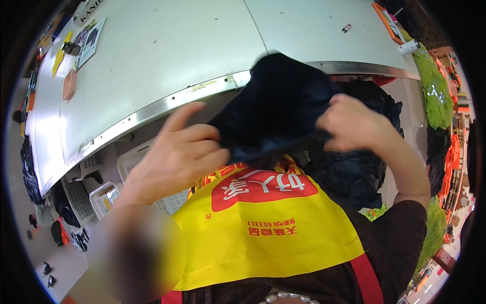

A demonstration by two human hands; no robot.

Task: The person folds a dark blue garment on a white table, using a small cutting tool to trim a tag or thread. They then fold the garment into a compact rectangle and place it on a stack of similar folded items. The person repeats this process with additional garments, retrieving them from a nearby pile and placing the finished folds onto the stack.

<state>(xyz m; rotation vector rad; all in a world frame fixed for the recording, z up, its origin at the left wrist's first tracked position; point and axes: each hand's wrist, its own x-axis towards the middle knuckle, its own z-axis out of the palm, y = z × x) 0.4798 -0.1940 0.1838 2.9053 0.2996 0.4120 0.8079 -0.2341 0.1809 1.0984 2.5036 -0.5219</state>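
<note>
White slatted plastic baskets (132, 161) under grey metal-edged table (167, 61), contents unclear, crumpled dark navy fabric garment (276, 109) held up above yellow apron (263, 228), left hand (174, 152) & right hand (349, 124) both pinching its lower edge.

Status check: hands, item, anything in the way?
Both hands, left and right, grip dark garment, raised over table edge. Nothing between them.

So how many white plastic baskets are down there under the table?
3 that I can make out: one basket behind the left hand, a small one lower left, another beside it. More may be hidden.
</note>
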